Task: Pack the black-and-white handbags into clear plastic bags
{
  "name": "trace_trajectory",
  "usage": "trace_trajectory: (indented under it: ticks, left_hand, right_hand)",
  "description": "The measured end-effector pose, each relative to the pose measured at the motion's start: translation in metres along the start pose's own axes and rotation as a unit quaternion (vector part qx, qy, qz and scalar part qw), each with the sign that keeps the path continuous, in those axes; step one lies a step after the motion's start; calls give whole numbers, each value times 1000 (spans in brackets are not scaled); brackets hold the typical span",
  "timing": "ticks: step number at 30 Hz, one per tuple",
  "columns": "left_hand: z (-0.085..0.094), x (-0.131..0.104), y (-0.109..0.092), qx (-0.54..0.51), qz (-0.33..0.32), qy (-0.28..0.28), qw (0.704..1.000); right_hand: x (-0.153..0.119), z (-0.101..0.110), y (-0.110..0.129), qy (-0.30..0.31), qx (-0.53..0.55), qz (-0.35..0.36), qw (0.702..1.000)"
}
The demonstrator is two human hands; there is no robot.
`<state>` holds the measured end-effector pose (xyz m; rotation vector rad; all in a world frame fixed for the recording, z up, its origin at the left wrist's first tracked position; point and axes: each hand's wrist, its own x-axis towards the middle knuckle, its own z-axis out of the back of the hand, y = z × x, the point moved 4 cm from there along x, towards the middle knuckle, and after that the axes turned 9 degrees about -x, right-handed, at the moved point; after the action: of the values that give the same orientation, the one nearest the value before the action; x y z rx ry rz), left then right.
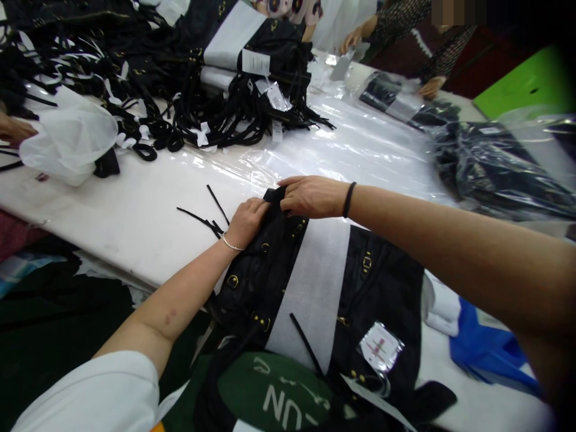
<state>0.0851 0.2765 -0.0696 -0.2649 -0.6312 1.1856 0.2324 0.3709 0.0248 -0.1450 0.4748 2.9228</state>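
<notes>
A pale bench (148, 198) ran across the room beneath both hands, and sheets of clear plastic (373, 144) shone on it just beyond the fingers. A black item (382, 288) with gold-coloured fittings lay directly under the fingers and stretched from them back toward the body, a whitish band (317, 270) crossing it. The fingers of the right hand (311, 197) were closed on its far end, black material showing between thumb and forefinger. Those of the left hand (248, 223) lay together against the same end, just beside the right; whether they clamped it I could not tell. A small silvery packet (380, 348) sat on the item, nearer the body than the fingers. Beyond the fingers and leftward was a heap of black goods (288, 45); well to their right, black pieces lay in clear wrapping (499, 168), near a co-worker's hand (432, 88)
</notes>
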Motion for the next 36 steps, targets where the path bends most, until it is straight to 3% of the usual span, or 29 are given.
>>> trace_trajectory:
  ticks: [3,8,11,16,20,23,27,32,36]
  left_hand:
    - [-9,-2,3,-78,-110,58,989]
    - [-29,-10,7,-58,-170,113,977]
    - [-32,-17,2,-12,-187,117,975]
    - [-25,-21,-8,37,-166,139,976]
    - [-27,-21,-7,28,-152,145,977]
    - [-34,-21,-1,-11,-162,128,978]
    - [-45,-20,6,-87,-163,104,977]
    - [-51,-18,15,-164,-128,77,975]
    - [-55,-19,21,-185,-131,76,971]
  right_hand:
    - [8,7,13,28,-67,30,997]
    - [40,-11,25,97,-213,89,968]
    - [54,-13,23,113,-224,117,961]
    - [47,15,4,96,-182,125,971]
    - [41,10,-12,80,-75,49,993]
    - [42,-14,-23,8,28,-84,996]
    - [42,-50,-30,-81,124,-232,961]
    - [37,-68,-29,-188,165,-314,916]
    - [32,-72,-27,-226,172,-343,895]
